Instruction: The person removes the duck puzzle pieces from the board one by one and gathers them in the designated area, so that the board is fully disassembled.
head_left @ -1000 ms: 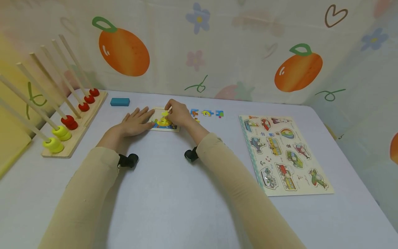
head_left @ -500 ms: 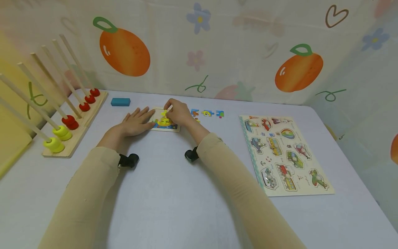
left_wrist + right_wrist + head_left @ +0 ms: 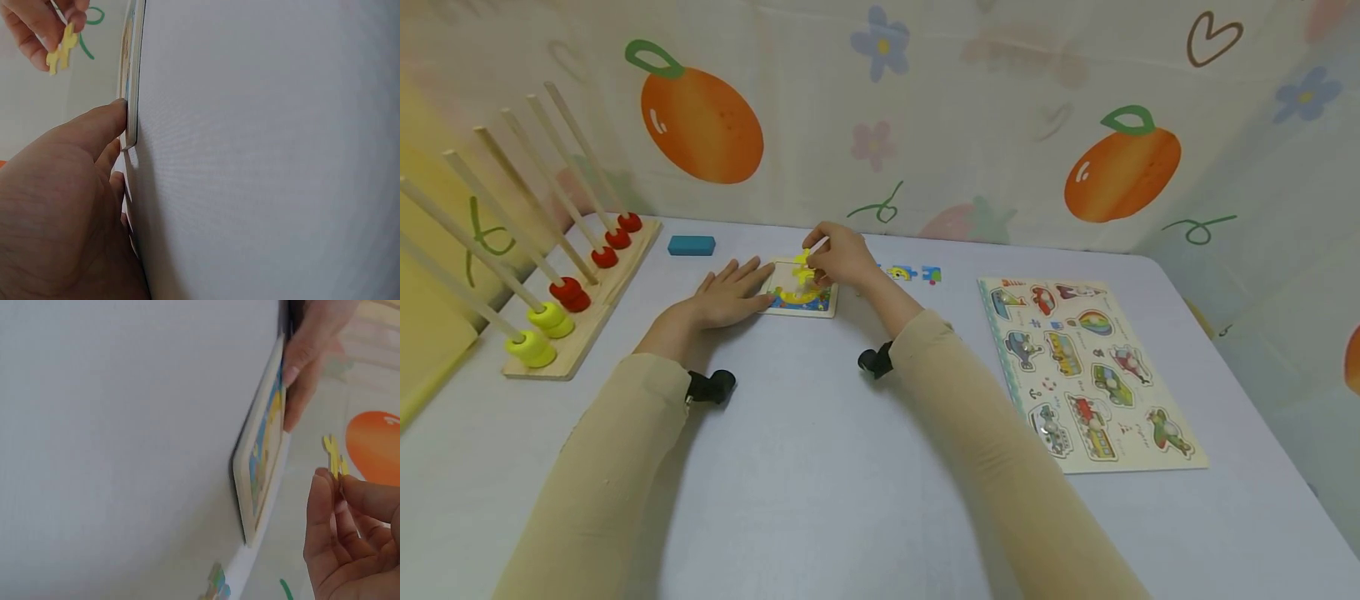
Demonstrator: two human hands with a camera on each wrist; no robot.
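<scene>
1. Head view: The left hand (image 3: 727,293) lies low with its fingers spread, the fingertips and thumb at the left side of a small rectangular pale-wood puzzle board (image 3: 782,277) printed in blue and yellow. The right hand (image 3: 842,257) pinches a flat yellow jigsaw piece (image 3: 802,258) with its thumb and fingers; in this view the piece appears over the board's upper right part. At least 2 small multicoloured jigsaw pieces (image 3: 901,272) lie on the white worktop (image 3: 805,483) to the right of that hand, partly hidden by the wrist. A teal rectangular block (image 3: 692,245) lies beyond the left hand. Farther left is a pale-wood rod stand (image 3: 587,321) with red and yellow beads; well to the right lies a large cream board (image 3: 1135,458) with vehicle pictures.

2. Left wrist view: The left thumb touches the edge of the puzzle board near a corner. The yellow piece is raised, clear of the board, at the right hand's fingertips.

3. Right wrist view: The right thumb and fingers meet on the lower end of the yellow piece, which projects beyond the fingertips. A gap separates it from the board, whose far end the left hand touches.
</scene>
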